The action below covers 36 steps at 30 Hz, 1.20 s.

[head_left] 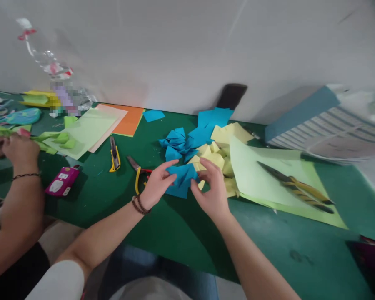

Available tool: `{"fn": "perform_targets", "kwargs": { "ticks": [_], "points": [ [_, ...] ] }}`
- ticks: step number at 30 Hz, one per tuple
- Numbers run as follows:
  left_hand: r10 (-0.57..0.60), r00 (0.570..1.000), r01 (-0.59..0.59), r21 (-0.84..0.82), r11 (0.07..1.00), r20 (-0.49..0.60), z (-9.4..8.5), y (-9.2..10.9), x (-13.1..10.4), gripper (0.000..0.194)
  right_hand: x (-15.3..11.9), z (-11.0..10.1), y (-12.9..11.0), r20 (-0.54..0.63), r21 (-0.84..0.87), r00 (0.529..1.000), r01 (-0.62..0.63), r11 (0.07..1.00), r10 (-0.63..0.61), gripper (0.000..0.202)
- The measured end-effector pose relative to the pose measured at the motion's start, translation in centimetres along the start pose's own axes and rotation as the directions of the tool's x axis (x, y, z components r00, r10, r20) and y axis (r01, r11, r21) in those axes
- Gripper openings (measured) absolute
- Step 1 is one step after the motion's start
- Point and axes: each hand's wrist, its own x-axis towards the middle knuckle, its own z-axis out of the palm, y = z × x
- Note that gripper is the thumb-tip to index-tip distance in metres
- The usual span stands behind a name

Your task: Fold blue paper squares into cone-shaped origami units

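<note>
Between my two hands is a creased square of blue paper [181, 177], raised a little above the green table. My left hand [158, 181], with a dark bead bracelet at its wrist, pinches the paper's left edge between thumb and fingers. On the right side, the thumb and fingers of my right hand [211, 183] grip the opposite edge. Just beyond lie folded blue paper pieces [176, 141] and a heap of folded yellow paper pieces [220, 158]. Scissors with yellow and red handles [137, 171] lie beside my left hand, partly hidden by it.
Right of my hands, scissors [295, 187] rest on light green sheets [268, 162]. A yellow utility knife [114, 155] and a purple box [63, 181] lie to the left. Another person's hands [18, 148] handle green paper. A phone [232, 96] leans on the wall.
</note>
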Motion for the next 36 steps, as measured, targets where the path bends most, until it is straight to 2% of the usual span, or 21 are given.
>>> {"fn": "perform_targets", "kwargs": {
  "ticks": [3, 7, 10, 14, 20, 23, 27, 32, 36],
  "points": [
    [-0.051, 0.998, 0.053, -0.057, 0.997, 0.036, 0.0, -0.7, -0.2, 0.05, -0.2, 0.3, 0.0, 0.033, -0.053, 0.998, 0.047, 0.998, -0.045, 0.058],
    [0.02, 0.999, -0.023, 0.057, 0.998, 0.045, -0.1, -0.8, -0.8, 0.045, -0.4, 0.7, 0.1, 0.041, -0.121, 0.997, 0.064, 0.991, -0.06, 0.059],
    [0.064, 0.996, -0.071, 0.129, 0.989, 0.056, -0.1, -0.3, -1.3, 0.044, -0.5, 0.8, 0.6, 0.052, -0.037, 0.997, -0.049, 0.998, 0.051, 0.053],
    [0.089, 0.993, -0.098, 0.119, 0.988, 0.075, -0.1, 0.1, -1.7, 0.04, -0.3, 0.5, 0.8, 0.081, 0.154, 0.972, -0.229, 0.961, 0.219, 0.039],
    [0.145, 0.986, -0.148, 0.026, 0.989, 0.077, 0.0, -0.3, -1.6, 0.034, 0.1, 0.1, 0.3, 0.1, 0.285, 0.954, -0.3, 0.911, 0.283, 0.039],
    [0.211, 0.973, -0.218, 0.073, 0.973, 0.093, 0.1, -0.9, -1.4, 0.038, 0.2, 0.1, 0.1, 0.079, 0.25, 0.953, -0.302, 0.92, 0.292, 0.035],
    [0.212, 0.971, -0.229, 0.18, 0.957, 0.113, 0.6, -1.7, -1.6, 0.049, 0.1, 0.2, -0.3, 0.0, 0.153, 0.959, -0.281, 0.947, 0.285, 0.028],
    [0.263, 0.958, -0.287, 0.31, 0.906, 0.117, 1.2, -2.2, -2.0, 0.03, -0.3, 0.1, -1.0, 0.0, 0.074, 0.971, -0.237, 0.969, 0.238, 0.028],
    [0.228, 0.972, -0.236, 0.29, 0.928, 0.06, 1.3, -2.4, -1.5, 0.024, -0.3, -0.2, -0.8, -0.007, 0.063, 0.969, -0.247, 0.967, 0.248, 0.032]
  ]
}}
